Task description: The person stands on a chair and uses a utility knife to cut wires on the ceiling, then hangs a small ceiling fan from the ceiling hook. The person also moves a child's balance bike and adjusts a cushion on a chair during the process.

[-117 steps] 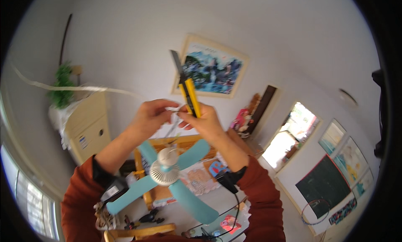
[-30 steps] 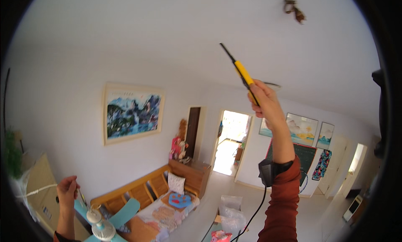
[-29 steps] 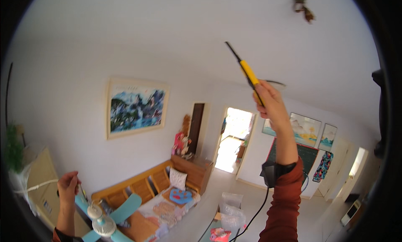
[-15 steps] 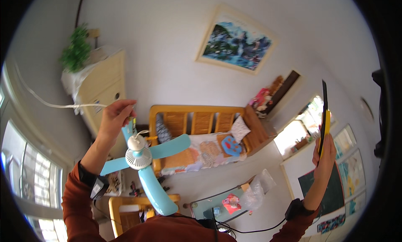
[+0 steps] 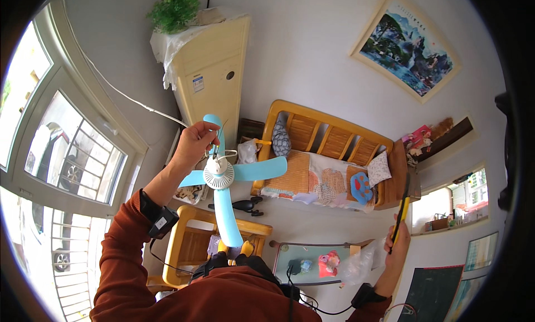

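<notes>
My left hand pinches the end of a white cord and thin wires above a ceiling fan with pale blue blades and a white ribbed hub; the fan hangs just below that hand. What exactly lies between the fingertips is too small to make out. My right hand grips a yellow and black utility knife low at the right, its long dark blade pointing up, well apart from the fan.
Below are a wooden chair under my feet, a wooden sofa with cushions and a glass coffee table with plastic bags. A cream cabinet topped by a plant stands behind; barred windows line the left.
Both hands were together at the cord earlier. My right hand then rose high with the knife and has since dropped to the lower right. My view has swung downward toward the fan.
</notes>
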{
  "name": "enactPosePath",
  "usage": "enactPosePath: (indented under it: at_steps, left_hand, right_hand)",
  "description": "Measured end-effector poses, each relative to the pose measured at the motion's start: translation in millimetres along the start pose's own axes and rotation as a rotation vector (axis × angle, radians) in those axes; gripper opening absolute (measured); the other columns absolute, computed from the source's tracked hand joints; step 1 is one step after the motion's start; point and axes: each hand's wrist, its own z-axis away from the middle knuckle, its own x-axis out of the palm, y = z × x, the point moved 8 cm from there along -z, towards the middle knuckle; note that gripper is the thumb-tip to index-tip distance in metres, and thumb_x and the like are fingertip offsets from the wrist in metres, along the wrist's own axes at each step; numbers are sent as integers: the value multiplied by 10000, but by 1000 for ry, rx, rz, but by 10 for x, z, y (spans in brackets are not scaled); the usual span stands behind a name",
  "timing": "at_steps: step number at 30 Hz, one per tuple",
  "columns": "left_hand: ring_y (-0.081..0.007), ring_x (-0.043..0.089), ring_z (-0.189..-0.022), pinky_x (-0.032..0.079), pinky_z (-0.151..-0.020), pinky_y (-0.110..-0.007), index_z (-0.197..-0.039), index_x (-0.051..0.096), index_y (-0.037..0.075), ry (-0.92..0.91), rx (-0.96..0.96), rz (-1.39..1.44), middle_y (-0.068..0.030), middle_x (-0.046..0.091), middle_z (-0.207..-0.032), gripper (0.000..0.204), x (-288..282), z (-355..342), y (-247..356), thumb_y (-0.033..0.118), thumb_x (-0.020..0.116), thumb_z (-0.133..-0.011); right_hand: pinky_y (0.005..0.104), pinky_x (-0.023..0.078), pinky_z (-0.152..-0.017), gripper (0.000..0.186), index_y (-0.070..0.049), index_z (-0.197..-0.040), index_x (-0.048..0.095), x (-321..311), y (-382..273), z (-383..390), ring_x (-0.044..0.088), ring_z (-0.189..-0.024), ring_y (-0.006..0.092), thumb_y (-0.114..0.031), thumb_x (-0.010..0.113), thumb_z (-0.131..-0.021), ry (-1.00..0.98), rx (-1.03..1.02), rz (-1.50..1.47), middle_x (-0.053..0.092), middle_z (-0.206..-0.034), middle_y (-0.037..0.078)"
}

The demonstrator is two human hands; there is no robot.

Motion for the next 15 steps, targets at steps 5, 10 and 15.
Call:
enactPosePath:
  at_steps: [5, 10, 15]
  left_hand:
    - [-58, 539, -669, 413, -589, -196, -1033, 572, -7, 60, -41, -87, -26, 611, -746, 169, -157, 54, -267, 43, 513, -882]
    - [-54, 526, -660, 410, -587, -193, -1051, 572, 9, 96, 1, -148, -4, 598, -731, 178, -323, 45, -421, 62, 517, -889]
    - [-87, 593, -677, 460, -615, -224, -1044, 587, -13, 154, 22, -286, -35, 616, -714, 203, -551, 59, -632, 57, 538, -860]
  right_hand:
    - [169, 239, -330, 382, -62, -1197, 536, 201, 410, -33, 335, -406, 16, -347, 459, -954, -118, 75, -27, 460, -662, -24]
    - [167, 240, -334, 363, -63, -1181, 543, 89, 489, 5, 336, -409, 21, -332, 497, -943, -82, 73, -70, 469, -685, -15]
    - [176, 242, -335, 353, -71, -1171, 544, -69, 653, 55, 349, -415, 29, -336, 496, -943, -32, 131, -127, 466, -674, -22]
